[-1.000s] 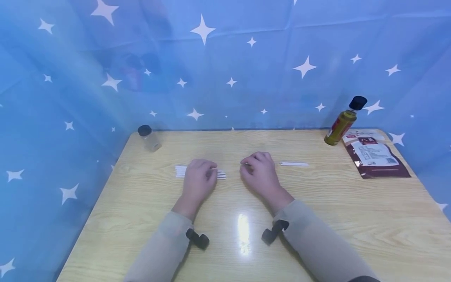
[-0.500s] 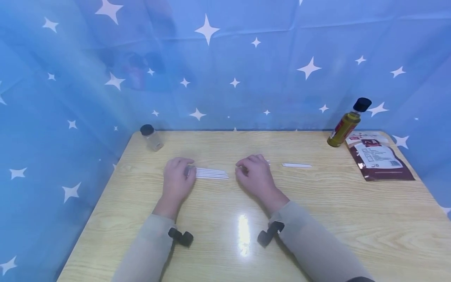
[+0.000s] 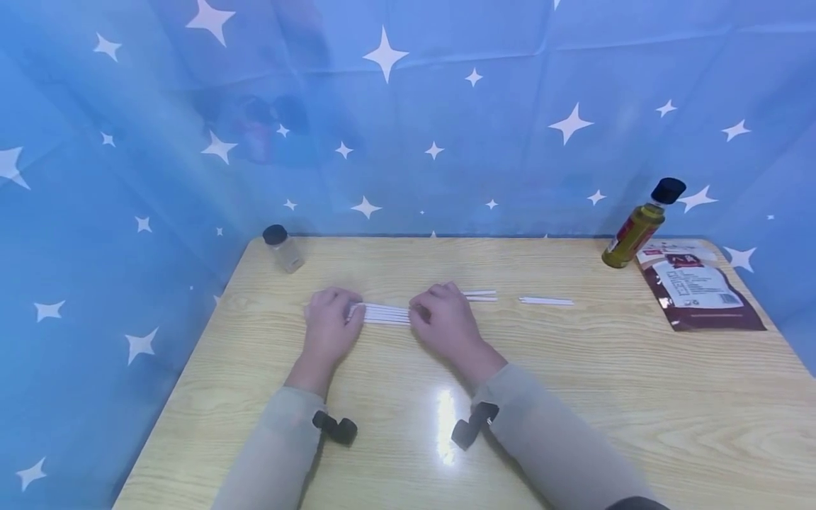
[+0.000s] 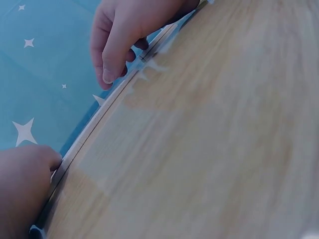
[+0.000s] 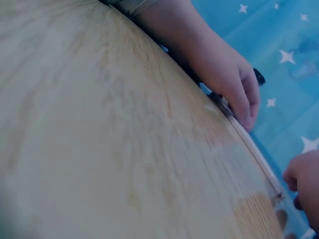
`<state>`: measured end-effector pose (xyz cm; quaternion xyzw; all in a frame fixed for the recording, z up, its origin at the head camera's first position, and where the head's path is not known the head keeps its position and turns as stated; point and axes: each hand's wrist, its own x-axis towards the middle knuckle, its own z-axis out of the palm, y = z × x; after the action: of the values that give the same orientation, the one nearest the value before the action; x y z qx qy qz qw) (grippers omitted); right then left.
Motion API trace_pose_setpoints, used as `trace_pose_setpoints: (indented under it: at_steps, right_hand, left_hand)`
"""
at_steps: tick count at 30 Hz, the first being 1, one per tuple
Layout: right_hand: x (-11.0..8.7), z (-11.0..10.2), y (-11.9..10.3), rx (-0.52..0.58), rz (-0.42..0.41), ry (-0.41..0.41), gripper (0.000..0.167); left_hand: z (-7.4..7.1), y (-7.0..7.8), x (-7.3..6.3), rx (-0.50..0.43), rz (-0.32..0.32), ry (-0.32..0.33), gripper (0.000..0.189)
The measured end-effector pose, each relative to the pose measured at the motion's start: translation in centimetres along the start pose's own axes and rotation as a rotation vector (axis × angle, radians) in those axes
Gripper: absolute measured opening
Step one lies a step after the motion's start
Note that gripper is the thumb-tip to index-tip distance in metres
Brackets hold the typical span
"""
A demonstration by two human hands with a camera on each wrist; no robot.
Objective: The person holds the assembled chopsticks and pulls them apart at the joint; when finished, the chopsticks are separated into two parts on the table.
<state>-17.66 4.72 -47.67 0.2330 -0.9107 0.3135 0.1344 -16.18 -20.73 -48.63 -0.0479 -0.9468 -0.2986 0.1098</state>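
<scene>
Several thin white sticks (image 3: 386,314) lie side by side as a flat row on the table, in the head view. My left hand (image 3: 330,322) is at their left end, thumb and fingers curled around them; the right wrist view also shows that left hand (image 5: 234,89) with its fingertips on the row. Over the right end is my right hand (image 3: 445,322), loosely bent and covering the tips. In the left wrist view the right hand (image 4: 122,40) hangs close by the row; contact is hard to tell. Two more sticks (image 3: 481,295) lie just beyond the right hand.
Farther right lies another small stick group (image 3: 546,301). At the back left stands a clear jar (image 3: 287,255) with a black lid. An oil bottle (image 3: 633,237) and a brown-and-white pouch (image 3: 698,290) are at the back right. A blue star curtain hangs behind the table (image 3: 395,439).
My left hand has slid left along the row to its left end. The right hand has moved left to the row's right end, uncovering two sticks behind it. The head view has shifted slightly.
</scene>
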Motion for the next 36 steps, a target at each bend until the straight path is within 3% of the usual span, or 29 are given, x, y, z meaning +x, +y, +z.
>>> trace_pose_setpoints:
  at_steps: [7,14,24,36]
  right_hand:
    - [-0.44,0.26,-0.03,0.063,-0.032,-0.016,0.016]
    - [-0.46,0.19,0.00,0.055,-0.019,-0.044,0.018]
    - [-0.07,0.34,0.11,0.043,0.020,-0.090,0.017]
    - [-0.06,0.39,-0.02,0.061,0.059,-0.105,0.014]
  left_hand:
    - [-0.08,0.27,-0.15,-0.033,-0.028,0.002,0.031]
    - [-0.15,0.54,-0.04,-0.075,-0.053,0.013,0.028]
    - [-0.18,0.53,0.12,-0.077,-0.015,0.039,0.025]
    - [0.12,0.54,0.24,-0.069,-0.024,0.034,0.020]
